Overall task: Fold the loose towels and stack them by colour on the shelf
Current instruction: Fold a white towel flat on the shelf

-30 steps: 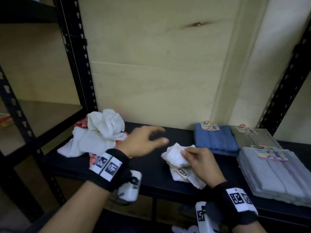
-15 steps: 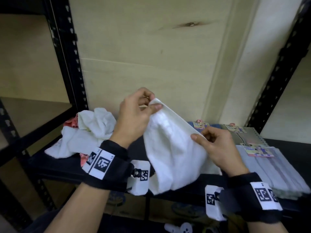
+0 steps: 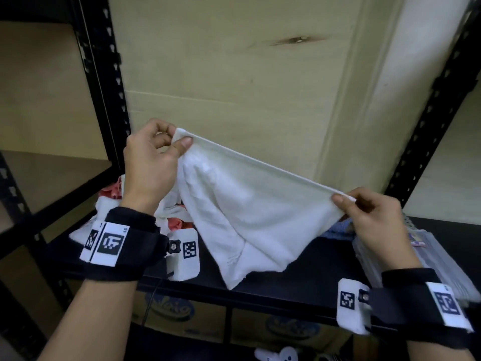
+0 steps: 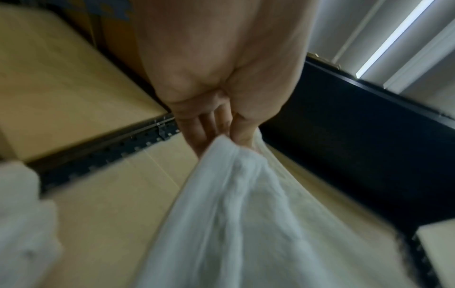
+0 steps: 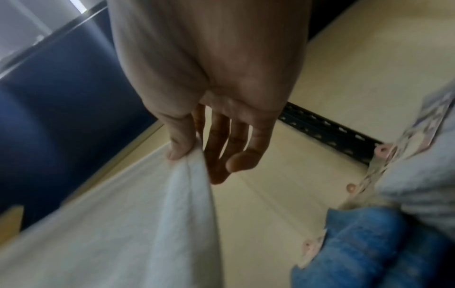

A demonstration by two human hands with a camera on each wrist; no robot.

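White towel point(image 3: 250, 212) hangs above the shelf point(image 3: 307, 280), top edge stretched between pinching left hand point(image 3: 151, 165) and right hand point(image 3: 374, 220).

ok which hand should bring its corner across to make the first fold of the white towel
Probably the left hand. It pinches its corner of the white towel higher, and can swing down to the right hand, which holds its corner low above the shelf.

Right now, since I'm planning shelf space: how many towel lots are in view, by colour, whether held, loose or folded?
White towel, held spread: 1
Loose white-and-pink heap: 1
Blue folded pile: 1
Grey folded pile: 1
Total: 4
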